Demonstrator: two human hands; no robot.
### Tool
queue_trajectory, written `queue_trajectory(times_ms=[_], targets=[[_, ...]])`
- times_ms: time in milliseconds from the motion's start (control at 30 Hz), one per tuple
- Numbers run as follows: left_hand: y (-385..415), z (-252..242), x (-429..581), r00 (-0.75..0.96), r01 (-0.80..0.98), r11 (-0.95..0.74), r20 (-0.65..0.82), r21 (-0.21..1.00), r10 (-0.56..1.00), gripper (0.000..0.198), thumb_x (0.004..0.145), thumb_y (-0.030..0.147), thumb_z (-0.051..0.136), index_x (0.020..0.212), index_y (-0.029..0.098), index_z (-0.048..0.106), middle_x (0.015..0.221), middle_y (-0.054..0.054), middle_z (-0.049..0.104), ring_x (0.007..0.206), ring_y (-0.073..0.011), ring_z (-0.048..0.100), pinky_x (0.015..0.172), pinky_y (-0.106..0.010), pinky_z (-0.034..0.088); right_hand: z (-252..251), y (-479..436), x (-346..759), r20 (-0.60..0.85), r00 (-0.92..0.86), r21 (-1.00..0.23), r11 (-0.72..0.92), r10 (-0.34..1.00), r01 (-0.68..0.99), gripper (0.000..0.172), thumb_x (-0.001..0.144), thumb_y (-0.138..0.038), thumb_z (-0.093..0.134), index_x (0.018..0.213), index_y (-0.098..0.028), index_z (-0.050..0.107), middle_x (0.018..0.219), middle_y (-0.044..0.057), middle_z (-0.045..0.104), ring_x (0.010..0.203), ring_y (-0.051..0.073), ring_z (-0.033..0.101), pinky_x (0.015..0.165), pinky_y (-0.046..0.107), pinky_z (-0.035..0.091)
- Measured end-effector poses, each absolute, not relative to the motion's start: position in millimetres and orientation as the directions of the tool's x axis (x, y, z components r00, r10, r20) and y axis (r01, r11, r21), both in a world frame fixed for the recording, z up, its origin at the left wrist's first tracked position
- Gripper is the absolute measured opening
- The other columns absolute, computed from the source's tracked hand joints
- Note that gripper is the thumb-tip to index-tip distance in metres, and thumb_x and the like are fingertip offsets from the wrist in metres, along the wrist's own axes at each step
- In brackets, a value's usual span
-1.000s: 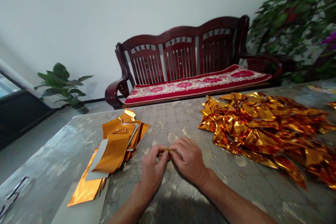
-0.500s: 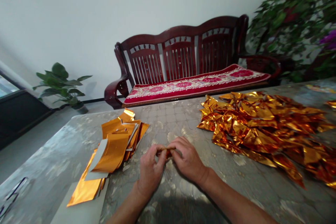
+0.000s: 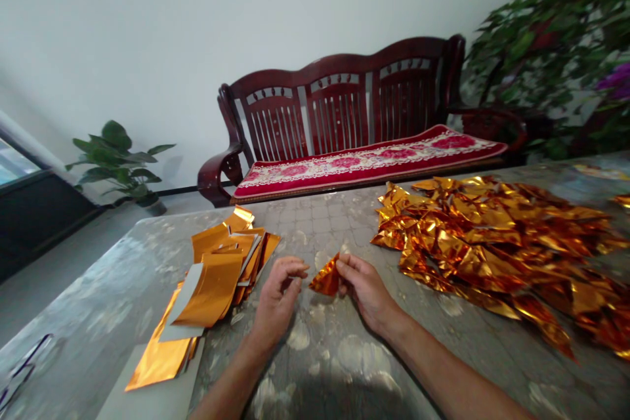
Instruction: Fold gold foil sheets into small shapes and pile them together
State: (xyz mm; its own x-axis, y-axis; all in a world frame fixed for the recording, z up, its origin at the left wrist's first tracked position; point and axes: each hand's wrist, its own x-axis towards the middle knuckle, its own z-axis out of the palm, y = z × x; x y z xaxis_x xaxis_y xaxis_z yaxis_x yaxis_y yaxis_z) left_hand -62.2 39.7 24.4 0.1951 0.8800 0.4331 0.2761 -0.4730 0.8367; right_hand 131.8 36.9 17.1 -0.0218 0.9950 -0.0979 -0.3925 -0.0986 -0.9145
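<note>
My right hand (image 3: 363, 283) pinches a folded piece of gold foil paper (image 3: 325, 277) at its right end, just over the table. The piece is roughly triangular, with its point facing left. My left hand (image 3: 281, 292) is a short way to the left of it, fingers curled but apart, holding nothing. Left of my hands lies a loose stack of flat gold foil sheets (image 3: 214, 289) with grey-white backs. A large heap of folded gold foil pieces (image 3: 485, 243) spreads over the right side.
The table (image 3: 315, 348) has a grey floral cover. A pair of glasses (image 3: 22, 371) lies at its left edge. Behind stands a dark wooden bench (image 3: 339, 108) with a red patterned seat cover (image 3: 369, 156). Potted plants (image 3: 118, 164) stand at left and right.
My left hand has let go of the foil piece and moved left. My right hand keeps hold of it and has shifted slightly right, so the folded shape now shows.
</note>
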Motion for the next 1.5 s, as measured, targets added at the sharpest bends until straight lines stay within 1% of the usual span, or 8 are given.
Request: queue_trajectory(times_ms=[333,467,600,700,800,1167,1333,1500], targets=[[30,28,-52,0.291,0.292,-0.516,0.439,0.805,0.85,0.004,0.086,0.024,0.065,0.085,0.021,0.069,0.106,-0.006,0.061,0.098,-0.0167,0.059,0.078,-0.025,0.047,15,36,131,-0.225,-0.155,-0.846,-0.272,0.962,-0.459,0.035,0.067,-0.045,0.079,0.075,-0.015,0.062,0.061,-0.003,0.058,0.05,0.007,0.047,0.046,0.018,0.034],[28,29,-48,0.16,0.321,-0.474,0.446,0.82,0.88,0.009,0.088,0.024,0.06,0.083,0.019,0.065,0.094,-0.004,0.063,0.085,-0.0146,0.06,0.075,-0.025,0.047,15,35,129,-0.22,-0.009,-0.891,-0.205,0.975,-0.405,0.035,0.075,-0.05,0.07,0.079,-0.017,0.061,0.067,0.0,0.06,0.052,0.01,0.049,0.046,0.021,0.037],[25,31,-44,0.017,0.425,-0.332,0.359,0.842,0.933,0.013,0.087,0.027,0.059,0.08,0.018,0.065,0.076,0.001,0.062,0.068,-0.0123,0.056,0.065,-0.022,0.044,22,27,127,0.205,0.273,-0.978,0.208,0.94,0.019,0.018,0.085,-0.038,0.062,0.081,-0.02,0.064,0.075,0.001,0.062,0.069,0.016,0.056,0.061,0.027,0.045],[23,31,-43,-0.019,0.449,-0.295,0.339,0.843,0.941,0.013,0.085,0.028,0.061,0.078,0.018,0.067,0.072,0.001,0.063,0.064,-0.0122,0.056,0.062,-0.022,0.044,29,18,123,0.539,0.144,-0.823,0.482,0.83,0.301,0.013,0.09,-0.028,0.058,0.085,-0.022,0.068,0.083,0.004,0.065,0.081,0.018,0.059,0.073,0.031,0.047],[20,30,-41,-0.007,0.448,-0.291,0.329,0.845,0.944,0.014,0.085,0.03,0.062,0.079,0.019,0.07,0.071,0.001,0.064,0.065,-0.0127,0.058,0.062,-0.022,0.045,31,13,119,0.665,0.015,-0.68,0.596,0.747,0.427,0.011,0.092,-0.023,0.059,0.091,-0.024,0.07,0.086,0.004,0.067,0.085,0.019,0.06,0.078,0.034,0.047],[13,28,-37,0.038,0.419,-0.314,0.329,0.852,0.943,0.014,0.086,0.03,0.062,0.081,0.02,0.071,0.071,0.001,0.07,0.066,-0.0136,0.065,0.067,-0.024,0.051,31,15,121,0.699,-0.1,-0.527,0.604,0.708,0.598,0.012,0.094,-0.021,0.058,0.09,-0.021,0.069,0.083,0.005,0.066,0.083,0.02,0.057,0.076,0.034,0.045],[14,21,-38,-0.002,0.323,-0.284,0.301,0.903,0.954,0.019,0.084,0.031,0.064,0.099,0.019,0.065,0.074,0.002,0.071,0.062,-0.0125,0.067,0.063,-0.023,0.053,31,15,121,0.683,-0.13,-0.512,0.598,0.719,0.617,0.014,0.094,-0.02,0.056,0.085,-0.021,0.067,0.081,0.005,0.065,0.082,0.019,0.056,0.075,0.033,0.044],[13,26,-40,0.064,0.46,-0.351,0.364,0.815,0.929,0.014,0.088,0.029,0.06,0.081,0.02,0.067,0.066,0.003,0.066,0.057,-0.0106,0.062,0.061,-0.022,0.049,31,14,121,0.659,-0.167,-0.536,0.613,0.734,0.58,0.017,0.095,-0.02,0.052,0.084,-0.021,0.065,0.081,0.005,0.063,0.081,0.018,0.056,0.073,0.032,0.043]])
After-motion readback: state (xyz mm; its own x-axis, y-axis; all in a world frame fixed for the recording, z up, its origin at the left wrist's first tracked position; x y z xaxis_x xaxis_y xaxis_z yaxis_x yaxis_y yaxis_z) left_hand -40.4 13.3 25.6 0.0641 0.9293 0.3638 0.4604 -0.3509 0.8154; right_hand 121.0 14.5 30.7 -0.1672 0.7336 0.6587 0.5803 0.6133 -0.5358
